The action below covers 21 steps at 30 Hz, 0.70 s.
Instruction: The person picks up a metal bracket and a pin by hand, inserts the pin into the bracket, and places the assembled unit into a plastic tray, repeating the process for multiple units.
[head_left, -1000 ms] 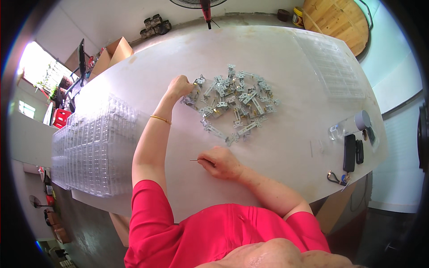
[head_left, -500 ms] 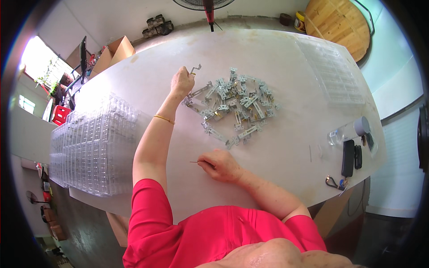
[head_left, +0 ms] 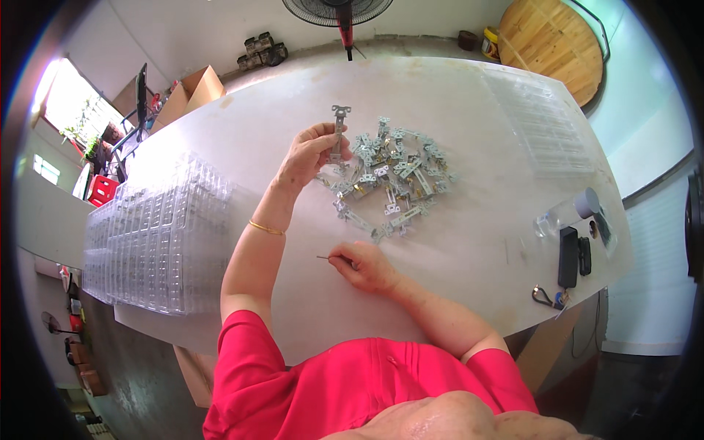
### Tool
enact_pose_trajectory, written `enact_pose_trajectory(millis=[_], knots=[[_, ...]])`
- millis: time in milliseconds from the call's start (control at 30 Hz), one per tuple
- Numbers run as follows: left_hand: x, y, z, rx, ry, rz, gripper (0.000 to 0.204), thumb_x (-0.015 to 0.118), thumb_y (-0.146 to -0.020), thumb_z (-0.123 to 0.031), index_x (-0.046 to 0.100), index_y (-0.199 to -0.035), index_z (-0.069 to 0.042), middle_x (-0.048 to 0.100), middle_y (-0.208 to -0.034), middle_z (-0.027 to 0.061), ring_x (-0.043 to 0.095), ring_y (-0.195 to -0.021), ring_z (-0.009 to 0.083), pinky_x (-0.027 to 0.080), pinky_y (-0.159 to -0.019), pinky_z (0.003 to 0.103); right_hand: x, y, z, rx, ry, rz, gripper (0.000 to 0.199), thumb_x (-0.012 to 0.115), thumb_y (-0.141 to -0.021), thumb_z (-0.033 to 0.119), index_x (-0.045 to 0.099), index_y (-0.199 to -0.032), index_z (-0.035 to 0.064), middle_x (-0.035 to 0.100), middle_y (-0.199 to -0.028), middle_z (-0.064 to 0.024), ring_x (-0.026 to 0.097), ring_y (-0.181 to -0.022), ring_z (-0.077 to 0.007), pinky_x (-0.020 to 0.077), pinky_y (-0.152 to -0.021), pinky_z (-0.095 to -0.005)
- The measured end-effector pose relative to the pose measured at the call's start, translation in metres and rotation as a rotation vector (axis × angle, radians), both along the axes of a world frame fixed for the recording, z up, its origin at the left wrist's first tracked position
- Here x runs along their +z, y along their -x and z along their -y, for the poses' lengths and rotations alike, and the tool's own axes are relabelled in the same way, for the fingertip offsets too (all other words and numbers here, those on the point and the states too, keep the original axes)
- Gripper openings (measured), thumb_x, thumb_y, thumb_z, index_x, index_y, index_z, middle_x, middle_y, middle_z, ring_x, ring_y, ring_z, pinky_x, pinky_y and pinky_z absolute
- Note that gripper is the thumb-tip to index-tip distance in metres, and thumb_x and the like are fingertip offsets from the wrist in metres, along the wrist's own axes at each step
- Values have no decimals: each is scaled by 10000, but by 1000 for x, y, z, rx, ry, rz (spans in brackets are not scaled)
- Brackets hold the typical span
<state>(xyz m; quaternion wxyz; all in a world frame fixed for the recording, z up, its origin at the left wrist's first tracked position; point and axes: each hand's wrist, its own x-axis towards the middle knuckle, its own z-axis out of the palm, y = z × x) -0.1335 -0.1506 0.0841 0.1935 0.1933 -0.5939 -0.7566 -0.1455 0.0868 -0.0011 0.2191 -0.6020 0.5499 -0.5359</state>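
left hand [head_left: 311, 155]: pinches one metal bracket [head_left: 339, 133] between thumb and fingers; grip closed on it, no slack visible.
bracket: up off the tabletop [head_left: 455, 293], near-upright, forked end on top, lower end by the fingers. half a second ago it pokes out at a slant, mostly edge-on, past the fist; now its long face shows.
left wrist: hand is shifted a bit right and toward the body vs half a second ago, now level with the upper left edge of the pile.
bracket pile [head_left: 400, 172]: loose heap mid-table, just right of the held piece. left fringe partly behind the hand, so can't count what's gone from it.
right hand [head_left: 367, 267]: curled around a thin rod [head_left: 322, 257], tip sticking out left. basically same spot as in both earlier frames.
rod vs bracket: well apart, no contact.
work status: reads as one part singled out and turned to show its face; rod side idle for now.
clear trays [head_left: 158, 242]: stacked at left, untouched.
bottle [head_left: 565, 213]: lying at right, clear of both hands.
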Motion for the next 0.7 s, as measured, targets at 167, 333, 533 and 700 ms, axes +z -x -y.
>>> enact_pose_trajectory(millis=[167,333,533,700], knots=[[-5,-20,-30,-76,-120,-88,332,498,-940,-34,531,-1251,77,609,-877,61,653,-737,186,574,-737,334,2,1,-2,-6,14,128,66,663,-887,101,621,-916,59,631,-734,-124,604,-645,-286,458,-563,-381],[-17,-56,-52,70,-48,-21,331,507,-929,-40,551,-1243,54,608,-887,73,633,-625,177,568,-644,316,1,-5,-5,-62,49,246,42,644,-904,63,611,-920,44,615,-716,-65,589,-651,-179,455,-566,-318],[-41,-83,-86,43,101,67,348,492,-885,-39,581,-1214,33,592,-914,65,626,-598,137,500,-553,263,-2,-4,-11,-158,107,299,39,604,-962,75,594,-982,44,597,-730,-14,580,-661,-77,466,-572,-246],[-66,-99,-98,-21,84,63,383,473,-847,-25,581,-1211,28,571,-905,49,567,-565,116,471,-499,253,3,-5,-10,-245,94,452,46,580,-979,95,575,-994,51,585,-717,-6,540,-628,-54,453,-551,-242]])
